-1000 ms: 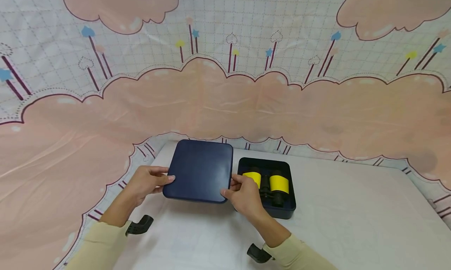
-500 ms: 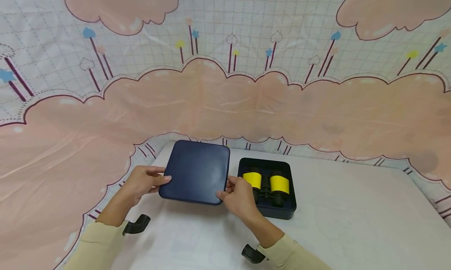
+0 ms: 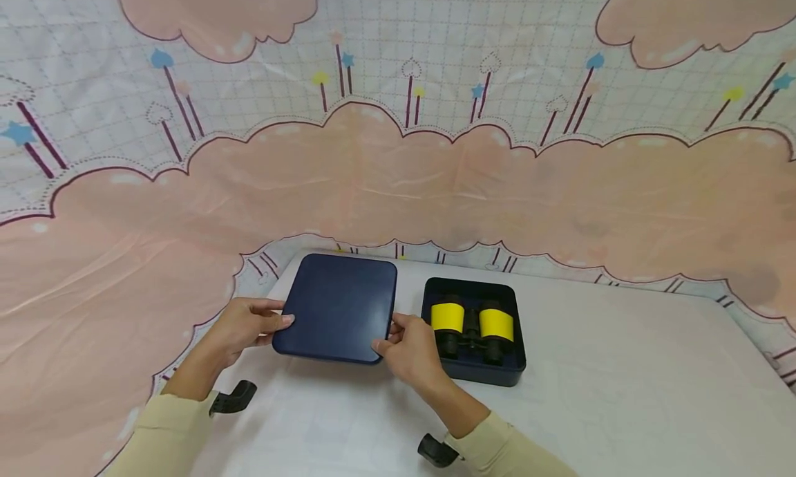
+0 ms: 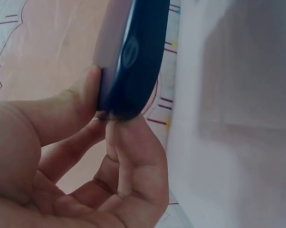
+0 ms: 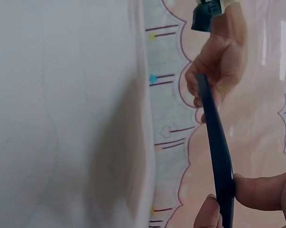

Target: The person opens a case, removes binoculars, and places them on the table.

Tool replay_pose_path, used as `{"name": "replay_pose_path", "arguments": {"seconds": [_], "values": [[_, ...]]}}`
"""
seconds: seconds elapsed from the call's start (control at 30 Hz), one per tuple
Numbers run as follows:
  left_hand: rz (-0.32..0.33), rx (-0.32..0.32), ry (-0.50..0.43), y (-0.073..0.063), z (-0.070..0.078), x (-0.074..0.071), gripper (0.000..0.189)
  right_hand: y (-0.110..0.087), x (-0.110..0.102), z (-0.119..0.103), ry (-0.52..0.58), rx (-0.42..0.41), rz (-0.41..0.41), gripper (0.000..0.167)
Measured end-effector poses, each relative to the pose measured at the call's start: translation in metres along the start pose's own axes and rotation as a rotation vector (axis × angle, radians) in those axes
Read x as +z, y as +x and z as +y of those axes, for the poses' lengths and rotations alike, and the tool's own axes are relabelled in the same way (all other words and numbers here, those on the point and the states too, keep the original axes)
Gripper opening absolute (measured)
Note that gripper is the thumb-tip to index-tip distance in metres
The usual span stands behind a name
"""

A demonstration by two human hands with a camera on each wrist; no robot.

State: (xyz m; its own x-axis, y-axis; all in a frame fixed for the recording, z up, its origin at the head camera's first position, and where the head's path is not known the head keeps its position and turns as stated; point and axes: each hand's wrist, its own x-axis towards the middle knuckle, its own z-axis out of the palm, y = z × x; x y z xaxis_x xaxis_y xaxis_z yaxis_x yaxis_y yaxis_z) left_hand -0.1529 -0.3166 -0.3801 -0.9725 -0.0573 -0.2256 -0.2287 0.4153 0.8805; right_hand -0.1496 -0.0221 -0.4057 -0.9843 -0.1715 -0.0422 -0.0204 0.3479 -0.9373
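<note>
Between my two hands is a dark blue, square box lid (image 3: 338, 307) with rounded corners, its smooth top towards the head camera. My left hand (image 3: 245, 328) pinches its left edge, thumb on top and fingers underneath. The left wrist view shows the lid's rim (image 4: 140, 61) between thumb and curled fingers. At the lid's right edge my right hand (image 3: 413, 349) grips it the same way; the right wrist view has the lid (image 5: 216, 142) edge-on, raised off the table. Right of it stands the open dark blue box (image 3: 488, 375) with black and yellow binoculars (image 3: 496, 325) lying inside.
The table (image 3: 622, 380) has a white cover, and the box stands near its back. Behind rises a patterned curtain (image 3: 435, 186) with pink clouds. Black wrist mounts (image 3: 233, 397) stick out from both cream sleeves.
Both hands have carried the lid left and slightly down, away from the box. More of the binoculars' left barrel now shows. The box has stayed in place.
</note>
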Motion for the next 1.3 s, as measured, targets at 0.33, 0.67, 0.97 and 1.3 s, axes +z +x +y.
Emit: {"name": "replay_pose_path", "arguments": {"seconds": [0.33,0.67,0.97,1.3], "values": [[0.015,0.000,0.041,-0.002,-0.012,-0.007,0.059,0.000,0.011,0.000,0.013,-0.004,-0.016,0.063],[-0.005,-0.009,0.057,0.002,-0.021,-0.012,0.061,0.001,0.023,0.005,0.042,0.006,-0.024,0.064],[0.004,-0.035,0.061,0.006,-0.028,-0.014,0.061,0.008,0.031,0.009,0.038,0.031,-0.028,0.064],[-0.015,-0.082,0.077,0.012,-0.041,-0.021,0.063,0.013,0.039,0.015,0.059,0.062,-0.069,0.031]]}}
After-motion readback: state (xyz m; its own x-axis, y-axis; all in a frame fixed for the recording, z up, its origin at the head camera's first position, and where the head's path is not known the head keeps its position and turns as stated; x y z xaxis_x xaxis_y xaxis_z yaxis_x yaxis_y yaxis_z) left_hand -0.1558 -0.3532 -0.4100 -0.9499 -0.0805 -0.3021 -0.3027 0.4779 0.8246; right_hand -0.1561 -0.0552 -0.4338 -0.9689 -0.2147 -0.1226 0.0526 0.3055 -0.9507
